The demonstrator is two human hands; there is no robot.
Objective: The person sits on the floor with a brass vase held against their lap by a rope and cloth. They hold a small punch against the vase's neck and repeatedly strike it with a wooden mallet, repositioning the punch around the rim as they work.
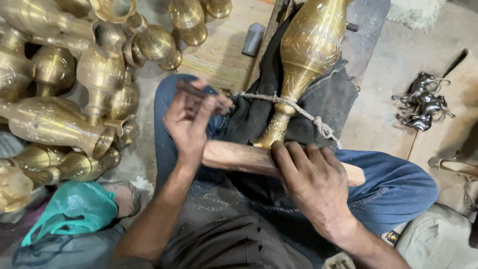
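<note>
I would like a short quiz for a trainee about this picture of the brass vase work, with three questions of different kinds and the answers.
1. True or false: the brass vase lying on the dark cloth is tied with a rope around its narrow stem.
2. What does the right hand rest on? A) a wooden block B) a green bag C) a silver figurine
3. Fill in: the pile of brass vases lies on the person's ____ side.

Key
1. True.
2. A: it rests on the wooden block, at the vase's foot.
3. Left. The left hand is raised there, pinching a thin dark tool.
</note>
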